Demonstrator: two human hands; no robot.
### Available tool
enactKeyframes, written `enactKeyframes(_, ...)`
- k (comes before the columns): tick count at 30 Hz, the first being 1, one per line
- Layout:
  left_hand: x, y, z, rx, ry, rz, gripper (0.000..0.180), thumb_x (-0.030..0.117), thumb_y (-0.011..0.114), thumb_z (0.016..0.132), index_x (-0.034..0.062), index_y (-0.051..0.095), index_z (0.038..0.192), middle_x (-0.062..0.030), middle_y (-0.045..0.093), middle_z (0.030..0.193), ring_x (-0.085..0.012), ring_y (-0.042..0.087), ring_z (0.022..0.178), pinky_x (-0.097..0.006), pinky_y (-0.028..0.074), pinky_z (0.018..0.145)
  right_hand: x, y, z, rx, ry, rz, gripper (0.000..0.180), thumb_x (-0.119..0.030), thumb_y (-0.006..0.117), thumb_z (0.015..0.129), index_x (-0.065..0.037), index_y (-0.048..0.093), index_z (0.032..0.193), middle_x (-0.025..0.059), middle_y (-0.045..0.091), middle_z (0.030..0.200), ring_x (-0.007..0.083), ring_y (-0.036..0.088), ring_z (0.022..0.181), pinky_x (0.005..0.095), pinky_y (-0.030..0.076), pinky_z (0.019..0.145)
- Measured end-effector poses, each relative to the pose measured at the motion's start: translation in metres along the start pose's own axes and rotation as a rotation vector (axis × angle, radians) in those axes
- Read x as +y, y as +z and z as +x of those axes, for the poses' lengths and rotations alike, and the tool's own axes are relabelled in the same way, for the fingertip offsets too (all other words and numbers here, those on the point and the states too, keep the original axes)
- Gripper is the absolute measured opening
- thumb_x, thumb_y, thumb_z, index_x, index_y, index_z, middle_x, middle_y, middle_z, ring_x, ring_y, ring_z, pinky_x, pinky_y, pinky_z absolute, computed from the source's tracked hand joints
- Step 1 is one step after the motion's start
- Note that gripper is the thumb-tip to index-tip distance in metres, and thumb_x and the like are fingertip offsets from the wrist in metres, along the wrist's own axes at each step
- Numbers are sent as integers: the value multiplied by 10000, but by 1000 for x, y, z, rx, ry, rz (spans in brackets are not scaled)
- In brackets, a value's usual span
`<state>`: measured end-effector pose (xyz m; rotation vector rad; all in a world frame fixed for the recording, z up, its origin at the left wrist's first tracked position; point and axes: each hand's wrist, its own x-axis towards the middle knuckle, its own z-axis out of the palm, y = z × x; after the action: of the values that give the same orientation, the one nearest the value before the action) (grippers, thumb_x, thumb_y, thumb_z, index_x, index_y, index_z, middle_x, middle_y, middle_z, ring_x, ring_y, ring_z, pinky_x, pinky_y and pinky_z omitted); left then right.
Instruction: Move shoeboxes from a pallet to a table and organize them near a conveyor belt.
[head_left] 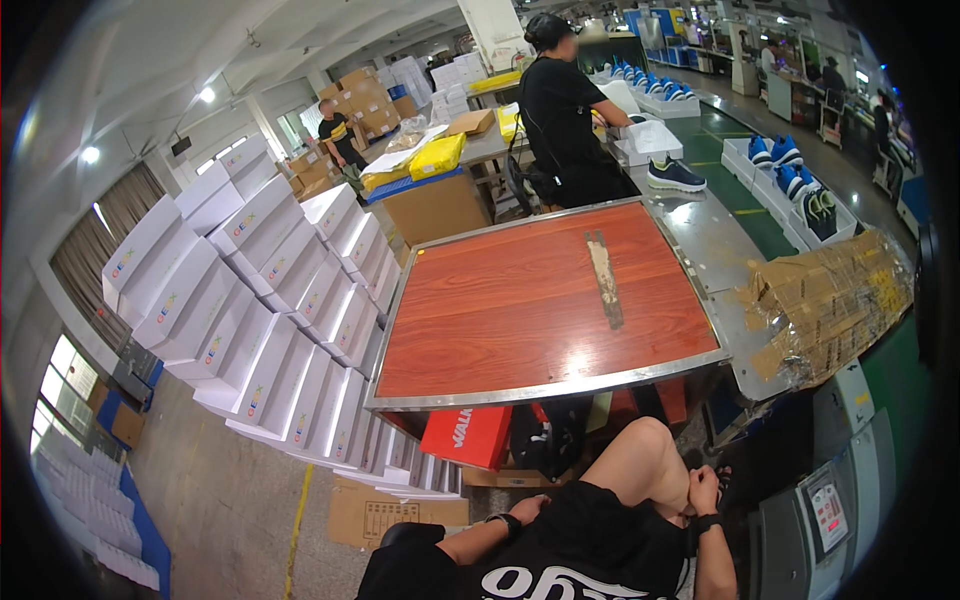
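Observation:
I sit low in front of a red-brown wooden table with a metal rim and a worn strip of tape on its top. My left hand lies on my black shorts by my hip, a black band on its wrist; its fingers are partly hidden. My right hand rests against my raised bare knee, fingers loosely apart and holding nothing. Neither hand touches the table.
Stacks of white shoeboxes lean at the left. A red box and a black bag sit under the table. Wrapped flat cardboard lies at the right. A person in black stands beyond, near a dark shoe and blue shoes.

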<state>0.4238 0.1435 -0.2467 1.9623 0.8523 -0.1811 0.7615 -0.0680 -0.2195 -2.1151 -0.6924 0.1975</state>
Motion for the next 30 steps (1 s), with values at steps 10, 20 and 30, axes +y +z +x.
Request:
enactKeyframes(10,95,-85,-13,29,235,101,363,-37,441,731,9,513,1084,-195,569,1014,-277,547,971,-322,417,844,-1,-13,-11,-56,39,-62,173,-105,539,736,20,448,657,175,493,712,331,497,703,372,387,655)
enactKeyframes(20,415,-238,-172,570,1526,-581,393,-61,497,746,18,472,1130,-99,523,998,-196,525,856,-323,436,740,9,0,-1,-10,-59,-78,184,-104,499,752,25,406,661,185,453,658,336,469,635,372,376,608)
enactKeyframes(30,287,-239,-43,770,746,318,622,148,626,648,30,394,1213,-258,375,1188,-400,363,1110,-491,321,896,65,12,40,-276,-331,-76,188,-124,476,830,23,427,723,137,417,688,239,392,668,327,346,654)
